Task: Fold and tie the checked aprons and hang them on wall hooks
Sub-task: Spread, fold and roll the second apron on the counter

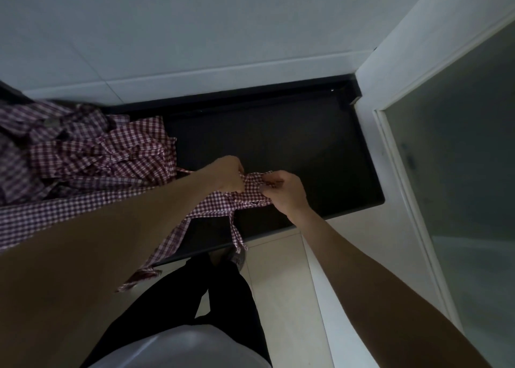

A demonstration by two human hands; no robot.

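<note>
Both hands meet just right of the middle of the frame, over a black countertop. The left hand [228,174] has its fingers curled tight round a bunched piece of the checked apron [223,204], and the right hand [281,190] pinches the same bunch from the other side, its thumb and fingers closed on the cloth. The two hands sit just beside each other with only a short bridge of red-and-white check between them. Bare forearms run from the hands down to the lower left and lower right edges.

The pale tiled wall [195,27] fills the top of the frame. Below it the black countertop [278,139] spans the middle band, ending at the right against a white door frame [390,94] with a frosted glass panel [459,144] on the far right. Light floor tiles [278,278] show at lower centre, with the person's dark trousers [211,298] standing on them.

A heap of more checked aprons [83,150] lies crumpled on the counter at the left, partly in shadow. From the held apron, cloth trails leftward under the left forearm, and two narrow ties [237,235] hang off the counter's front edge toward the floor.
</note>
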